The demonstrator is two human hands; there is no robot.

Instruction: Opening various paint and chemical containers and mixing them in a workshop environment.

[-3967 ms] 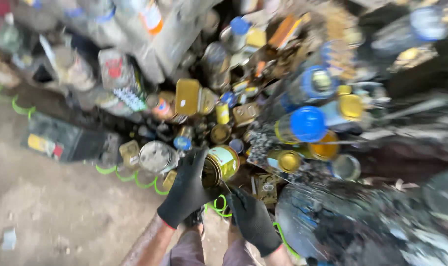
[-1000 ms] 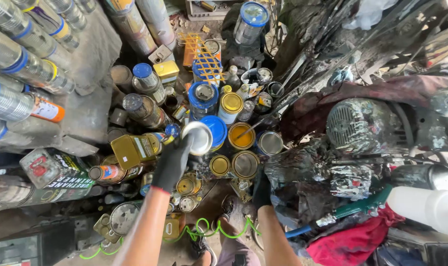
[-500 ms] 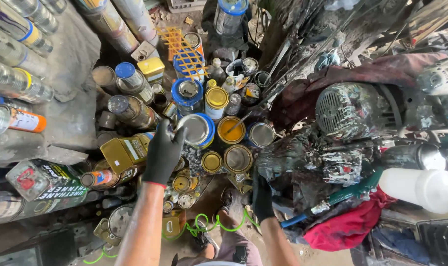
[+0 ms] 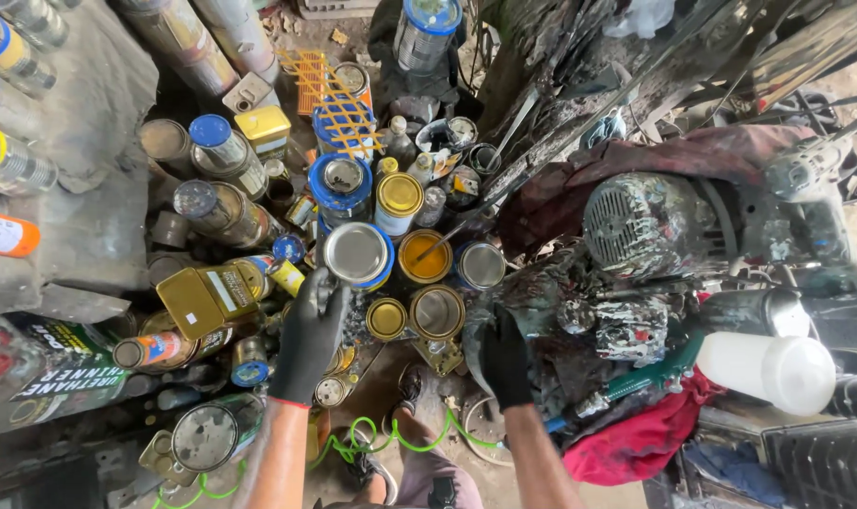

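My left hand (image 4: 308,337), in a black glove, is closed on the rim of a round tin with a plain silver lid (image 4: 355,253), thumb and fingers pinching the edge at about seven o'clock on the lid. The tin sits in the middle of a crowded heap of paint cans on the floor, with an open can of orange-yellow paint (image 4: 425,256) just beside it at three o'clock and a blue-rimmed can (image 4: 342,181) near it at twelve o'clock. A flat yellow rectangular can (image 4: 205,298) lies at nine o'clock from my hand.

My right hand (image 4: 506,358), also gloved, holds nothing; it rests with fingers curled narrow against a paint-crusted machine casing (image 4: 579,330), at four o'clock from the silver-lidded tin and well apart from it.

I judge the tin to be stiff metal, probably weighty if there is paint inside, and its lid looks smooth and may be slick. A pinch on the rim alone seems a weak hold; wrapping the side wall below the lid would likely carry it better. Small open cans (image 4: 387,319) stand close below it, so there is little room for fingers.
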